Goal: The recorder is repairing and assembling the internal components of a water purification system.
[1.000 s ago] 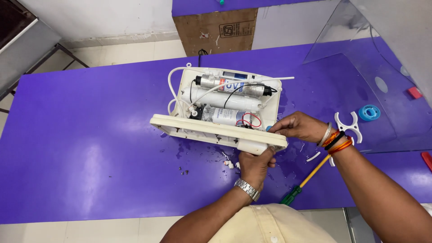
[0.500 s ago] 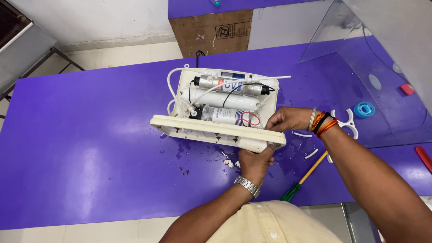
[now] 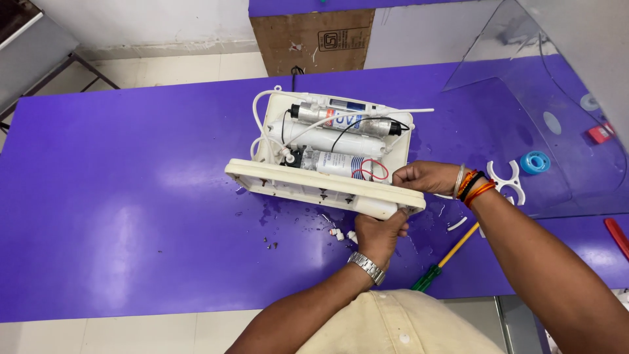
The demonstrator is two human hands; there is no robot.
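An open white water purifier housing [image 3: 275, 141] lies on the purple table [image 3: 131, 196], with white filter cartridges [image 3: 341, 141], tubes and red and black wires inside. My left hand [image 3: 379, 233], with a metal watch on the wrist, grips the near right corner of the housing's front panel [image 3: 314, 187] from below. My right hand [image 3: 422, 177], with orange and black bangles, pinches the right end of the housing beside the wires.
A yellow screwdriver with a green handle [image 3: 445, 259] lies near my right forearm. White clips [image 3: 508, 180], a blue tape roll [image 3: 535, 162], small white fittings [image 3: 341, 234] and a clear plastic cover [image 3: 557, 111] are about. A cardboard box [image 3: 311, 39] stands behind the table.
My right hand has moved left from the white clips to the right end of the housing. My left hand keeps its hold on the front panel.
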